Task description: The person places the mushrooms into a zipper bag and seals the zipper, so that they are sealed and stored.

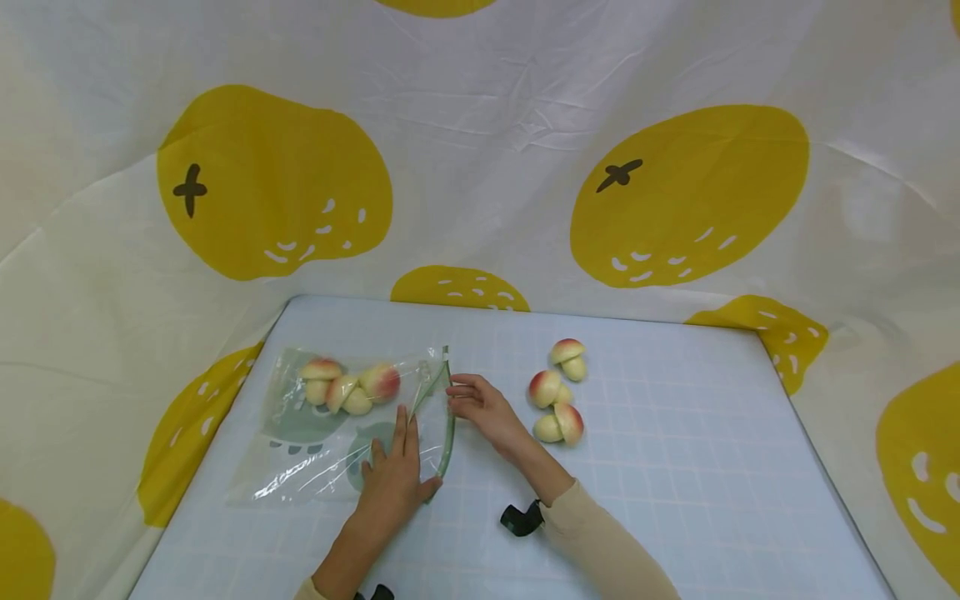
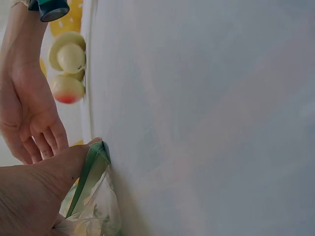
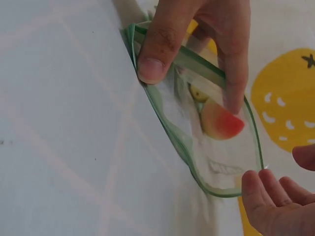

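Observation:
A clear zip bag (image 1: 315, 487) with a green-edged mouth (image 3: 170, 132) lies on the table's left half, with three toy mushrooms (image 1: 381, 382) inside. My left hand (image 1: 393, 479) rests on it near the mouth, fingers fairly straight. In the right wrist view its thumb (image 3: 151, 69) presses the lower rim while the fingers lie at the upper rim, and the mouth gapes between. My right hand (image 1: 487, 414) is at the far part of the rim, fingertips touching or very close to it, fingers loosely bent. Three more red-and-cream toy mushrooms (image 1: 568, 423) lie right of this hand.
The table (image 1: 697, 467) has a pale checked cover. A white cloth printed with yellow fruit (image 1: 690, 196) hangs behind and at both sides. A black wrist-worn device (image 1: 521, 518) sits at my right wrist.

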